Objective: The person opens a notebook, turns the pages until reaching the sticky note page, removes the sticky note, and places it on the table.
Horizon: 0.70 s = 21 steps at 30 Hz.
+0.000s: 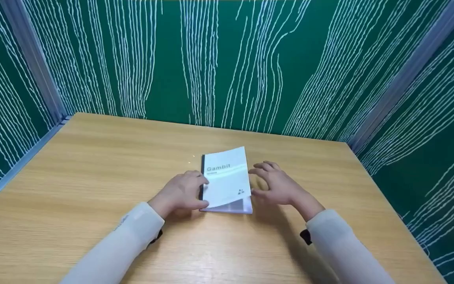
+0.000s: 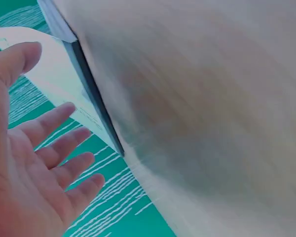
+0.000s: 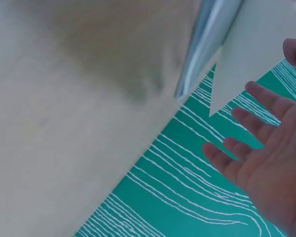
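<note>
A notebook [image 1: 227, 179] with a white cover printed "Gambit" and a dark spine lies on the wooden table. Its cover stands lifted along the right side, and inner pages [image 1: 235, 206] show at the near edge. Beside the spine is my left hand [image 1: 181, 191], fingers spread and thumb by the near left corner; whether it touches the cover is unclear. My right hand [image 1: 278, 183] is at the cover's right edge, fingers loosely extended. In the right wrist view the raised cover [image 3: 251, 49] stands apart from the page block [image 3: 204, 54], near the fingertips [image 3: 254, 88].
The wooden table [image 1: 112, 157] spreads around the notebook. Green panels [image 1: 164, 86] with white wavy lines rise behind and at both sides, joined by grey metal posts [image 1: 412, 71].
</note>
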Tool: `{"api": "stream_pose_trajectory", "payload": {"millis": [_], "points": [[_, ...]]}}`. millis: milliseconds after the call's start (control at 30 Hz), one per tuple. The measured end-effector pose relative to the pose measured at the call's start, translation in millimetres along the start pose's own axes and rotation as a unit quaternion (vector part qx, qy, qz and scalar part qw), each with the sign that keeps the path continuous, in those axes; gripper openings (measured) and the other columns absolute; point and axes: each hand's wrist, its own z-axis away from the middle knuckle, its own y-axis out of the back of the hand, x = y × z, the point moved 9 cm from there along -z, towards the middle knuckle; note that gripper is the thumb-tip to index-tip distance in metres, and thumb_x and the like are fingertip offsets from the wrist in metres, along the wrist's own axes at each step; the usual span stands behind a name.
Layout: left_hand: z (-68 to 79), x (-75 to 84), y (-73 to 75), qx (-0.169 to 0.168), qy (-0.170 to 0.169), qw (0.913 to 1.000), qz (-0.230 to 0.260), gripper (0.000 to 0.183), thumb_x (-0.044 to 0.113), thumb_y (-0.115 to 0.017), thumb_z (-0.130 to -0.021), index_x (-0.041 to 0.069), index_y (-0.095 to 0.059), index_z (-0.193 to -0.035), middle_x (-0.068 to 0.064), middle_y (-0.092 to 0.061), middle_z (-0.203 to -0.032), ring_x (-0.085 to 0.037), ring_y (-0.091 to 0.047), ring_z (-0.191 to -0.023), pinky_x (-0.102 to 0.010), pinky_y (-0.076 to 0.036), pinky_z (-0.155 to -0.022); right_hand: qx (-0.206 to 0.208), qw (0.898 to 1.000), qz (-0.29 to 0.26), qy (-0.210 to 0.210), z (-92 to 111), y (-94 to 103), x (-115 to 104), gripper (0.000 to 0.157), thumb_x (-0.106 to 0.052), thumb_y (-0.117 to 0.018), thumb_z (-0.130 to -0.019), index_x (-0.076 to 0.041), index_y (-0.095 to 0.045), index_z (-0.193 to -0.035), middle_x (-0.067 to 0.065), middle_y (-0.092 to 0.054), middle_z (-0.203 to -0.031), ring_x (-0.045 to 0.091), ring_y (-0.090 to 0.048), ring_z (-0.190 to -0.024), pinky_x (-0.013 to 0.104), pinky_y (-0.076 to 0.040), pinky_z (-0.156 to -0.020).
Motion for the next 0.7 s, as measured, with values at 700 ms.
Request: {"api": "stream_pose_trajectory", "payload": {"millis": [700], "points": [[0.8,45.0,49.8,0.118,-0.073,0.9888,0.055,0.062,0.053,-0.057,-0.088,0.036,-0.040,-0.145,0.002,-0.047,-0.145,-0.021,-0.048,-0.129,-0.051,-0.046,-0.101,0.049,0.998,0.004,0.042,-23,20.2,-47,0.061,-0.044,-0.061,-0.090,-0.031,-0.041,-0.146,0.001,-0.042,-0.149,0.028,-0.036,-0.136,0.055,-0.040,-0.107]]}}
